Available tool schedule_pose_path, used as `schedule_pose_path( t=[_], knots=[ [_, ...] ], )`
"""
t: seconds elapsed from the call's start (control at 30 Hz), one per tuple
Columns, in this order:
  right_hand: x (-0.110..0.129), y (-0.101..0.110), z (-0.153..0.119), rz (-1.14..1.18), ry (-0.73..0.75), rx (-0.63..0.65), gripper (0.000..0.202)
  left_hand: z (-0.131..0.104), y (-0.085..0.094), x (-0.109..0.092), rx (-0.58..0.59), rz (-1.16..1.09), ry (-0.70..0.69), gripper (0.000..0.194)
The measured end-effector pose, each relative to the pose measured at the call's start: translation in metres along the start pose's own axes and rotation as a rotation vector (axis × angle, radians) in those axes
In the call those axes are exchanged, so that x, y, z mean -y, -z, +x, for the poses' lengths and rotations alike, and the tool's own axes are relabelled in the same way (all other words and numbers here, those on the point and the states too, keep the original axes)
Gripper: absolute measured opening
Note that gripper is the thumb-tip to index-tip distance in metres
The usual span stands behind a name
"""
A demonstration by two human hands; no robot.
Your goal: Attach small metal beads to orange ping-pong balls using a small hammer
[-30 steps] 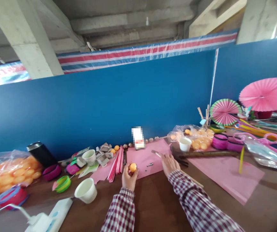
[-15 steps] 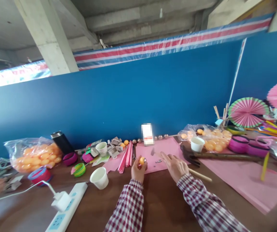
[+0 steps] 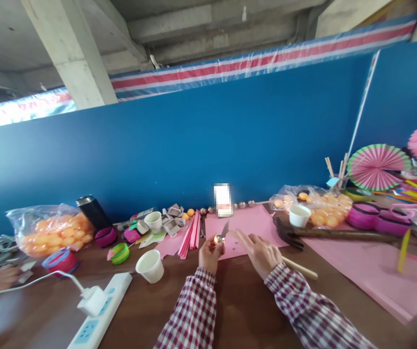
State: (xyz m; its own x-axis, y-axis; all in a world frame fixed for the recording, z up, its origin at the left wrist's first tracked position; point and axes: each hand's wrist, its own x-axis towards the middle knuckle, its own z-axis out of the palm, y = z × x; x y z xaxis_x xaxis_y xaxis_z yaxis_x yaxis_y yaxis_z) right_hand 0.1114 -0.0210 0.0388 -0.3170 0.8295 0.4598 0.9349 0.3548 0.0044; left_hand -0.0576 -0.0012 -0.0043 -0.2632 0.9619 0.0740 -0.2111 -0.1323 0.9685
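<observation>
My left hand point(image 3: 209, 256) has its fingers wrapped round a small orange ball point(image 3: 218, 239) that has shiny silver on its side. In my right hand point(image 3: 264, 253) is a palette knife, its metal blade point(image 3: 225, 229) pointing up and left against the ball. The knife's long pale wooden handle point(image 3: 300, 267) sticks out behind the hand to the right. Under the blade lies a pink sheet point(image 3: 255, 222) with a few small shiny bits on it. A row of shiny balls point(image 3: 242, 205) lines its back edge.
A white cup point(image 3: 149, 266) and a power strip point(image 3: 101, 310) stand left. Bags of orange balls point(image 3: 57, 237) lie on both sides. A hammer point(image 3: 339, 234) lies right, beside another white cup point(image 3: 299, 215). Another person's hand point(image 3: 1, 281) shows at the far left.
My right hand has moved slightly left and the blade now meets the ball. My left hand has turned the ball a little, showing more silver. The other person's hand has moved right.
</observation>
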Motion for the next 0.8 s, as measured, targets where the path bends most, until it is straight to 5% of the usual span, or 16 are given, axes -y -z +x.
schedule_pose_path(
  t=[0.8],
  knots=[
    [0.001,0.002,-0.001,-0.006,-0.053,-0.083,0.042,-0.003,-0.004,-0.007,-0.005,-0.367,0.152,0.034]
  ],
)
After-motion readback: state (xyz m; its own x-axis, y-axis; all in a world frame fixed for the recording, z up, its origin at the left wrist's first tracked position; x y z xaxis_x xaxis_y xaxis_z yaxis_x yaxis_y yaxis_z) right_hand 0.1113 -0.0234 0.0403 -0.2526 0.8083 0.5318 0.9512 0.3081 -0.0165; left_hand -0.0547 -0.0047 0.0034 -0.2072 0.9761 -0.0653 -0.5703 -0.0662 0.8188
